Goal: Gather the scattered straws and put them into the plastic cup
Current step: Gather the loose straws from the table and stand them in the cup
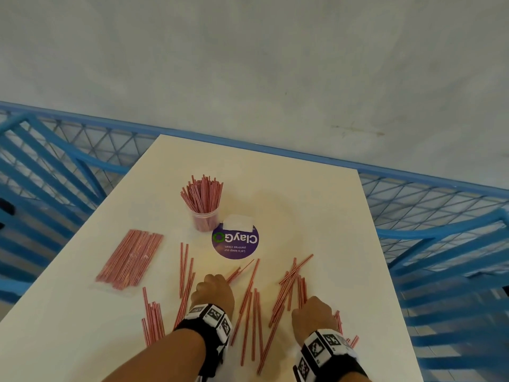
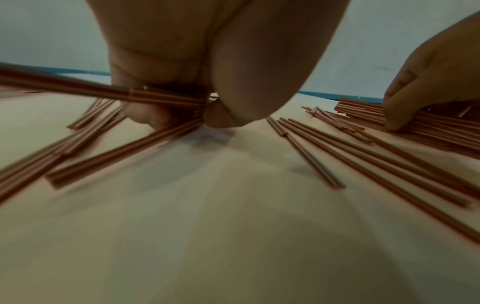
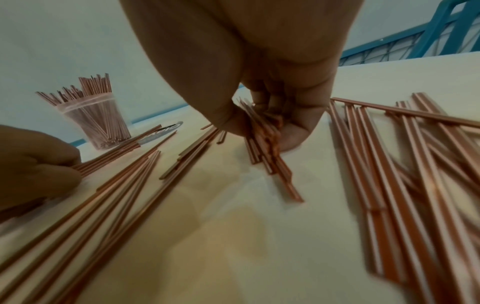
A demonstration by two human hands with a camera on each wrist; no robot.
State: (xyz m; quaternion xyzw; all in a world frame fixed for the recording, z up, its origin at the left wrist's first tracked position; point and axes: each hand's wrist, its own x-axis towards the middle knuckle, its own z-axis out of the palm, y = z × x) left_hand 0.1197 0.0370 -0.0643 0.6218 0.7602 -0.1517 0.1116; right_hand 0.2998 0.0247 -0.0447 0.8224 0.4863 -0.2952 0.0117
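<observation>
Head view: loose straws (image 1: 249, 304) lie across the tabletop (image 1: 330, 216) under both hands, well short of the plastic cup (image 1: 205, 220). Left wrist view: left hand (image 2: 182, 67) pinches several straws. Right wrist view: right hand (image 3: 262, 82) pinches a small bundle against the tabletop.

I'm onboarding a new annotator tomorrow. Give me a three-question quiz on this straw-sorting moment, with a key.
1. True or false: the plastic cup already holds straws.
2. Which hand pinches a small bundle of straws whose near ends rest on the table? A) left hand B) right hand C) neither
3. Fill in: the round purple sticker lies just to the ____ of the cup in the head view.

Key
1. True: it stands upright, packed with straws.
2. B: the right wrist view shows thumb and fingers closed on the bundle; the left hand grips straws lifted off the table.
3. Right.
</observation>
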